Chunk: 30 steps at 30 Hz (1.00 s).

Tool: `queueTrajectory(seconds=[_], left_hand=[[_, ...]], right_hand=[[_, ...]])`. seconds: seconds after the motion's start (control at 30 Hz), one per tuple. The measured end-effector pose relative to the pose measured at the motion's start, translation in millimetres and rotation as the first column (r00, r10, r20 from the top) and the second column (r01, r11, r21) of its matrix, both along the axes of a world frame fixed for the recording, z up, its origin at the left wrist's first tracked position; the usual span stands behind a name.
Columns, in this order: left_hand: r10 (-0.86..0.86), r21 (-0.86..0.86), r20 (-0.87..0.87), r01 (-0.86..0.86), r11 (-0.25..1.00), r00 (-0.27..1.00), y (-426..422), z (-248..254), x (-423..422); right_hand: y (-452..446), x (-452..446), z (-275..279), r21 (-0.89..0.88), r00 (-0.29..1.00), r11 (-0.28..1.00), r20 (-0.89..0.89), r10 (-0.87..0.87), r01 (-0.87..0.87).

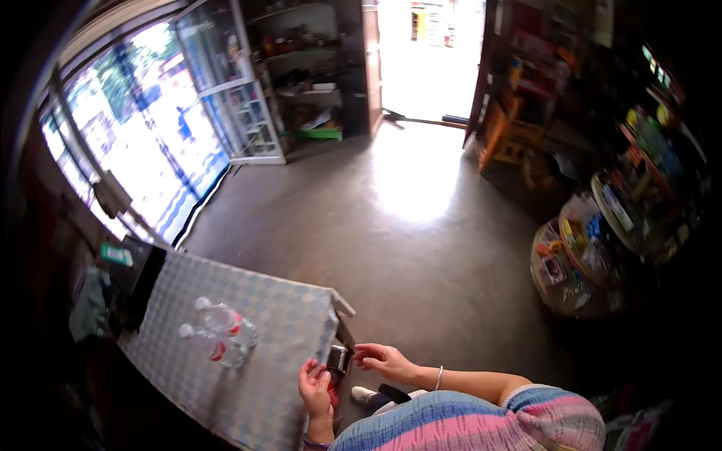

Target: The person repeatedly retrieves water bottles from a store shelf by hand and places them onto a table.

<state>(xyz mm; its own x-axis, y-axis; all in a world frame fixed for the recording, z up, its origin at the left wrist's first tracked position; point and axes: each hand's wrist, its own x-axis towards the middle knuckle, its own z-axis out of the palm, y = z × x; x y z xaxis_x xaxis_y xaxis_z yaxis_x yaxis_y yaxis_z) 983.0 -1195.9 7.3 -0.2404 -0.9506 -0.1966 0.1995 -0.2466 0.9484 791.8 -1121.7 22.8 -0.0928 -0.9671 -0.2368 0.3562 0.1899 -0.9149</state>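
Observation:
Near the bottom middle, my left hand (315,387) is over the right edge of a table (233,282) with a checked cover. Its fingers are apart and nothing shows in them. To its right my right hand (382,360) reaches left past the table's edge, fingers loosely spread and empty. Between the hands, at the table's side, is a small metallic object (338,358), with something red (332,394) below it. Two clear plastic bottles with red labels lie on the table, one (223,319) behind the other (213,349).
A dark box (140,272) stands at the table's far left corner. Round tiered trays (553,267) with small goods are at the right. An orange wooden stand (496,135), shelves (301,94), a glass-paned door (244,120) and a bright doorway (429,60) are farther off.

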Motion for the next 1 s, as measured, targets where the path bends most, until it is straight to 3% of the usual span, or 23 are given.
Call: queueTrajectory(seconds=[0.2,0.3,0.43,0.53,0.6,0.77,1.0], left_hand=[[-0.297,-0.062,0.021,0.298,0.953,0.955,77.0,36.2,-143.6],[-0.526,-0.054,0.049,0.528,0.848,0.849,145.0,38.0,-220.8],[-0.804,-0.028,0.008,0.804,0.594,0.594,252.9,53.4,-315.5],[-0.923,-0.095,0.106,0.928,0.361,0.37,304.4,60.8,-370.8],[-0.963,-0.07,0.067,0.964,0.257,0.262,329.2,55.5,-406.3],[-0.999,0.012,0.038,1.0,-0.017,-0.017,403.7,50.9,-482.0],[-0.978,0.024,0.009,0.978,-0.207,-0.207,502.8,18.1,-613.4]], right_hand=[[156.9,-112.3,-19.8,0.025,0.939,0.947,0.123,-0.322,0.321],[256.4,-161.4,-19.2,0.053,0.835,0.838,0.071,-0.546,0.544],[361.9,-201.1,-2.0,0.068,0.651,0.648,-0.018,-0.759,0.758],[416.0,-213.2,24.0,0.042,0.553,0.552,-0.088,-0.828,0.833],[441.6,-216.5,24.1,0.023,0.498,0.499,-0.116,-0.859,0.866],[506.7,-235.3,30.1,0.195,0.301,0.28,-0.092,-0.949,0.94],[609.6,-322.0,4.0,0.139,0.017,-0.006,-0.168,-0.986,0.99]])
